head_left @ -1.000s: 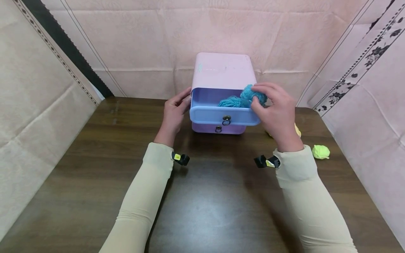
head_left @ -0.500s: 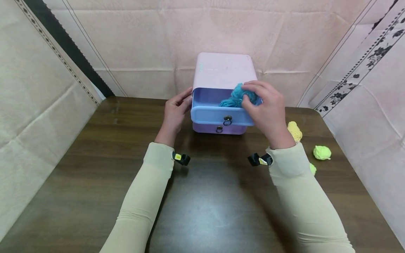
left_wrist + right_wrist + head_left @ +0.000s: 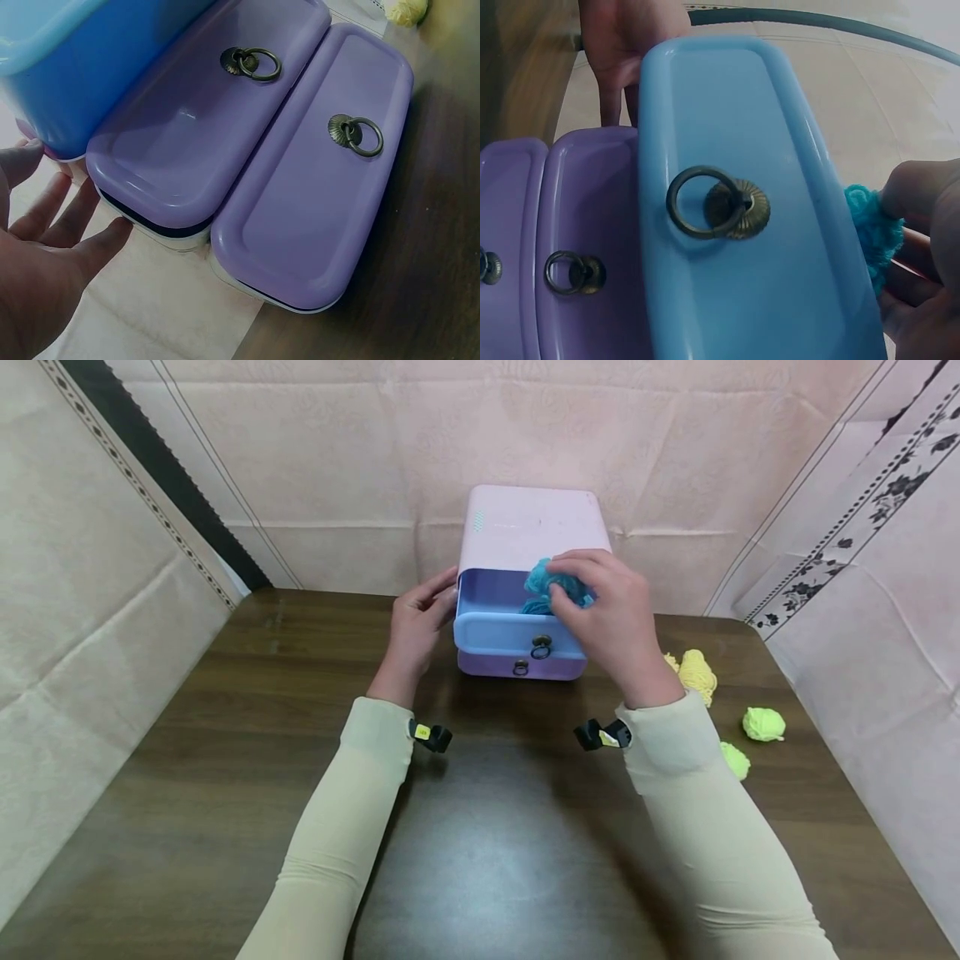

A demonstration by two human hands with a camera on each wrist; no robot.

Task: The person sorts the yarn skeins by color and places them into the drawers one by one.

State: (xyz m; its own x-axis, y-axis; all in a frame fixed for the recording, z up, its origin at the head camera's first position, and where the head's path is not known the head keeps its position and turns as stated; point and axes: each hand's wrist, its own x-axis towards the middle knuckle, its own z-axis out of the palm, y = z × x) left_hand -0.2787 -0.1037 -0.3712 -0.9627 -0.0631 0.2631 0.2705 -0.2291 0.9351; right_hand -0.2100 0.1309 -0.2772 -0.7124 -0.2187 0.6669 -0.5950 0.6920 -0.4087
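Observation:
A small drawer unit point(image 3: 532, 522) with a pale pink top stands at the back of the table. Its top blue drawer point(image 3: 491, 633) is pulled out, with a ring handle on the front. My right hand point(image 3: 611, 614) pinches turquoise yarn point(image 3: 538, 583) between thumb and fingers over the drawer's right half. In the right wrist view the yarn point(image 3: 874, 232) shows just past the drawer's upper edge. My left hand point(image 3: 418, 622) rests against the unit's left side, its fingers extended in the left wrist view, beside the purple drawers point(image 3: 300, 210), which are pushed in.
Yellow yarn balls point(image 3: 697, 677) lie on the brown table point(image 3: 480, 827) right of the unit, partly behind my right wrist. Two lime-green yarn balls point(image 3: 763, 724) sit nearer the right edge. Pale cloth point(image 3: 337, 460) hangs behind and at both sides.
My right hand has moved left with the turquoise yarn, from the drawer's right end further over it. More of the yellow and green yarn balls shows. My left hand has stayed put.

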